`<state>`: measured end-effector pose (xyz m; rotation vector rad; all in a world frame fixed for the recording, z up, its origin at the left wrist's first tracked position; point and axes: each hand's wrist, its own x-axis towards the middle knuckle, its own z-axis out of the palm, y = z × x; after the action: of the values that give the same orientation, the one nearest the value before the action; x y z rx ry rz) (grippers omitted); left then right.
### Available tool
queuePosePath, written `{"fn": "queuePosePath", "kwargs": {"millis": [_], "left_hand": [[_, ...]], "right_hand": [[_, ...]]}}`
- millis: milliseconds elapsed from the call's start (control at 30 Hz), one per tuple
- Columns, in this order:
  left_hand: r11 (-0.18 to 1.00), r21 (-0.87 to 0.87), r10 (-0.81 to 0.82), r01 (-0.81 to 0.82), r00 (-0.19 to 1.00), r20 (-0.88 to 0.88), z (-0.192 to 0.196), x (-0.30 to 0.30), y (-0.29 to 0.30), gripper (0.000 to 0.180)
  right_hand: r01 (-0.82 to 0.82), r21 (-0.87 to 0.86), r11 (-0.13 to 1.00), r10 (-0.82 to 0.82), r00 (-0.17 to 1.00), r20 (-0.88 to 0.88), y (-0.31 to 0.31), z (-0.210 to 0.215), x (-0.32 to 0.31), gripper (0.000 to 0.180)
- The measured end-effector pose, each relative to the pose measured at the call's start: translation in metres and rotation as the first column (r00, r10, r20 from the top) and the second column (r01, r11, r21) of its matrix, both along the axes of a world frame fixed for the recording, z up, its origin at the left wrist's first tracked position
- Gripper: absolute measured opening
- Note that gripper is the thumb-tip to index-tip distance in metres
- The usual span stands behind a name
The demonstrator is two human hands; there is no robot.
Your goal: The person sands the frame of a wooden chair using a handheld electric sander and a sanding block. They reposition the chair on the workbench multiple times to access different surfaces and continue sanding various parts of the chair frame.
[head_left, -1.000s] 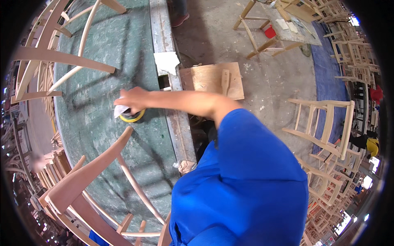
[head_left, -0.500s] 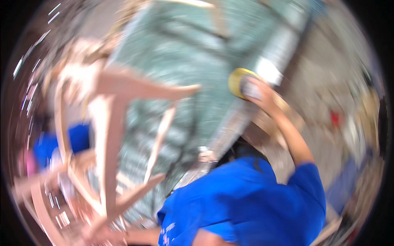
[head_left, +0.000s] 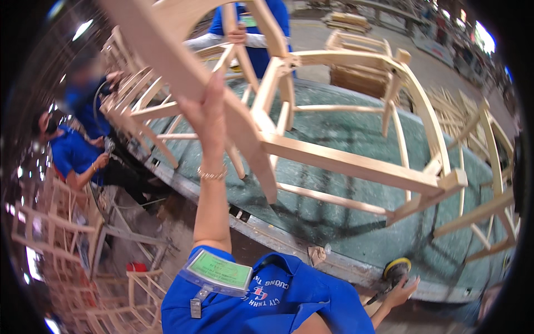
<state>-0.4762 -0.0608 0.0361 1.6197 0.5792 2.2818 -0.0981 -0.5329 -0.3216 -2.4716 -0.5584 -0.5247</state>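
Note:
My left hand [head_left: 207, 108] reaches up and grips the wide, curved leg of a pale wooden chair frame [head_left: 356, 162], its fingers partly hidden behind the wood. The frame stands tilted on a green-topped table [head_left: 334, 133], with its rails and thin stretchers spreading to the right. At the table's near edge lies a round sander [head_left: 396, 268] with a yellow-rimmed pad and a dark body. Right beside it is my right hand [head_left: 399, 293], fingers stretched out and apart. Whether the palm still touches the sander's body is hard to see.
Across the table a person in blue [head_left: 270, 53] holds another chair part. Two people in blue [head_left: 75, 156] work at the left near stacked chair frames [head_left: 53, 234]. More frames [head_left: 489, 206] stand at the right. A small crumpled piece [head_left: 317, 255] lies on the table edge.
My view has swung round to the left and steadied. My left hand has risen with the chair frame's leg. My right hand, earlier over the sander, now has its fingers stretched beside it.

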Motion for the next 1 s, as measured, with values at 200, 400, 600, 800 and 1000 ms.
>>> {"fn": "queuePosePath", "kwargs": {"millis": [200,400,600,800,1000], "left_hand": [[0.981,0.082,-0.182,0.177,0.981,0.066,0.101,-0.033,-0.013,0.07],[0.982,-0.017,0.186,-0.189,0.976,-0.114,0.106,-0.047,-0.024,0.033],[0.966,0.043,0.259,-0.256,0.963,-0.077,0.111,-0.072,-0.066,0.041],[0.918,0.107,0.376,-0.381,0.925,0.063,0.094,-0.068,-0.108,0.048],[0.982,0.014,0.188,-0.188,0.982,-0.007,0.085,-0.104,-0.179,0.05]], "right_hand": [[-0.127,0.395,0.91,0.13,0.991,0.02,0.032,0.075,0.035,0.041],[-0.366,0.605,0.707,0.386,0.917,0.103,0.074,0.145,0.006,0.046],[-0.392,0.692,0.607,0.521,0.853,0.026,0.071,0.182,-0.06,0.046],[-0.467,0.803,0.37,0.744,0.666,0.044,0.103,0.279,-0.096,0.048],[-0.082,0.996,-0.022,0.993,-0.116,0.012,0.291,0.388,-0.053,0.039]]}}
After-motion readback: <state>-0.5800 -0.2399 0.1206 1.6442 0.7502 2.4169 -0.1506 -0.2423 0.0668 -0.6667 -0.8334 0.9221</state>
